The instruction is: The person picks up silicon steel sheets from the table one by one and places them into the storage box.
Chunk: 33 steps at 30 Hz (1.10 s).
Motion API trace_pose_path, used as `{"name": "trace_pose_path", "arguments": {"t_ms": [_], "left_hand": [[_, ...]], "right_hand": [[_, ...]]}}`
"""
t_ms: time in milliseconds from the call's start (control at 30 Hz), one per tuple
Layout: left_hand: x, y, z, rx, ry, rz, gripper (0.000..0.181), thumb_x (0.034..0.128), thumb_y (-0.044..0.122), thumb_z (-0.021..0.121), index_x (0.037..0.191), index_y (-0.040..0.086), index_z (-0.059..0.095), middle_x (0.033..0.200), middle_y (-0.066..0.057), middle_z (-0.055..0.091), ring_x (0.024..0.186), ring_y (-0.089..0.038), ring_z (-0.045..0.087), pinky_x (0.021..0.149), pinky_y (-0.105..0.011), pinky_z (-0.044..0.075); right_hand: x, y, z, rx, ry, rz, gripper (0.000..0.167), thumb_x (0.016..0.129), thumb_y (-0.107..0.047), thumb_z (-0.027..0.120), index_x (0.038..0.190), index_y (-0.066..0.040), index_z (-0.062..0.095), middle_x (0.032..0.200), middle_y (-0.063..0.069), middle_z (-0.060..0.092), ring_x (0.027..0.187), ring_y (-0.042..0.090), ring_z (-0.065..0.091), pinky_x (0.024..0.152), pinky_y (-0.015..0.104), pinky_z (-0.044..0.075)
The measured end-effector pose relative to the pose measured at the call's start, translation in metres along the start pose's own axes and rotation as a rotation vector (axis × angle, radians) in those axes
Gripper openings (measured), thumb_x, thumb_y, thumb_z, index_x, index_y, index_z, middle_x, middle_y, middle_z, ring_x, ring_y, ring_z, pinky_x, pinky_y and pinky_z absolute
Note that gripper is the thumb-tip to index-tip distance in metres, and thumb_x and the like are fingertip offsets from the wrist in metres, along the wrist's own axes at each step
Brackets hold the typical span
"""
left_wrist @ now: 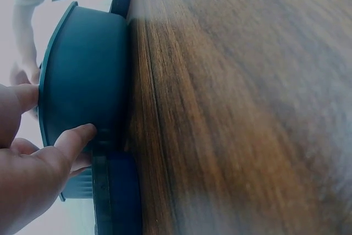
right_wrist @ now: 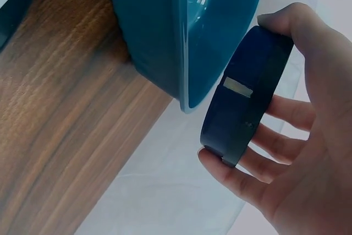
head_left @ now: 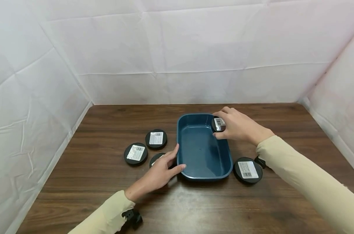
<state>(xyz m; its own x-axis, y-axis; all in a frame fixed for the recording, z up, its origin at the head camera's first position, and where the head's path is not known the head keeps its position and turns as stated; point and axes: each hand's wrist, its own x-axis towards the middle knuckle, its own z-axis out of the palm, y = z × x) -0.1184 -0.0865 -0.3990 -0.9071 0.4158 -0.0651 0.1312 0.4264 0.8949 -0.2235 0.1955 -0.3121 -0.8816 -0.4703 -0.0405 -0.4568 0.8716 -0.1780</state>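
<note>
A blue rectangular plastic tub (head_left: 204, 178) stands on the wooden table. My left hand (head_left: 160, 170) holds its near left wall, thumb over the rim and fingers against the outer side. My right hand (head_left: 238, 125) grips a round black container (right_wrist: 245, 94) by its edge, between thumb and fingers. That container, with its white barcode label, is tilted over the tub's far right corner. In the right wrist view it is above the rim, and a small pale strip shows on its side. The visible part of the tub's floor holds nothing.
Two round black containers (head_left: 136, 153) (head_left: 156, 139) lie left of the tub, labels up. A third (head_left: 156, 158) is partly hidden by my left hand. Another container (head_left: 247, 170) lies beside the tub's near right corner. White sheeting (head_left: 194, 58) closes off the back and sides.
</note>
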Motion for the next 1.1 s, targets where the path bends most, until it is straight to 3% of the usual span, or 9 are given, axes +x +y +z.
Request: {"name": "trace_pose_path", "arguments": {"t_ms": [1100], "left_hand": [[-0.002,-0.004,-0.003,-0.03,-0.004,0.019,0.076,0.102,0.026,0.06,0.161,0.009,0.015,0.165,-0.018,0.025,0.147,-0.027,0.039,0.115,-0.044,0.04]], "right_hand": [[0.04,-0.019,0.015,-0.075,-0.117,-0.072,0.076,0.084,-0.034,0.08,0.144,0.001,0.049,0.137,0.021,0.054,0.12,0.033,0.055,0.102,0.048,0.051]]}}
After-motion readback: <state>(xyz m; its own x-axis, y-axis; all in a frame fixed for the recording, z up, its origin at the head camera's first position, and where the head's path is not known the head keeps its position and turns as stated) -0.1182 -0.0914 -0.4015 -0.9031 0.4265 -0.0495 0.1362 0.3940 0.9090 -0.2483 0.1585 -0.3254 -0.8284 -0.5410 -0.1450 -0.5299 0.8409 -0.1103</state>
